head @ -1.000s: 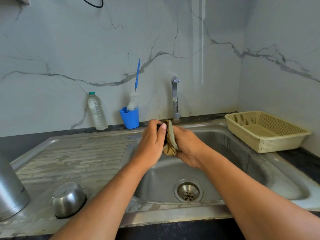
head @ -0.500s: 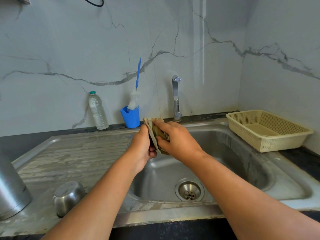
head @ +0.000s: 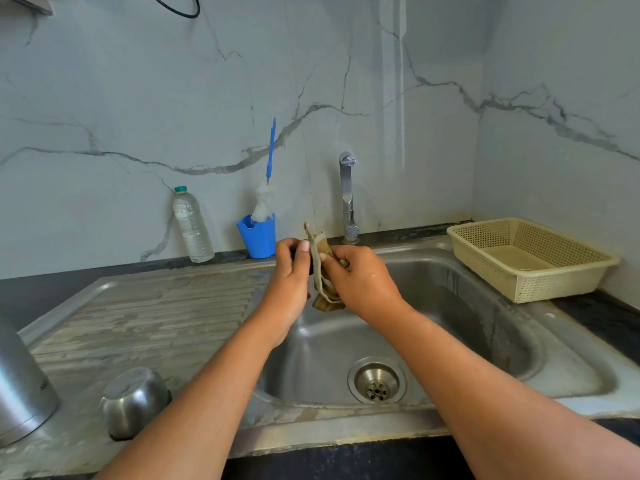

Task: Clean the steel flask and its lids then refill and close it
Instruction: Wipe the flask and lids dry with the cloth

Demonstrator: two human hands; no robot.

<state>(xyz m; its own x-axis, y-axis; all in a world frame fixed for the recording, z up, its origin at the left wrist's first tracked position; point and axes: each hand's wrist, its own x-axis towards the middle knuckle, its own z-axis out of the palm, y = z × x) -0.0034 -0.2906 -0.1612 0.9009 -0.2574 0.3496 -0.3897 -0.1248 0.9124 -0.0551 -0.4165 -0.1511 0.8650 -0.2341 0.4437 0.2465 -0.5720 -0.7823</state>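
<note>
Right hand (head: pixel 363 282) on cloth (head: pixel 318 243) above sink (head: pixel 457 306)

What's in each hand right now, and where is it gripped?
The right hand pinches the brown cloth at its bunched middle. The left hand grips a small dark thing against the cloth, mostly hidden; by which part cannot be told.

Veined marble wall (head: pixel 138 81), steel sink (head: pixel 485 323), dark counter (head: pixel 24 292)
</note>
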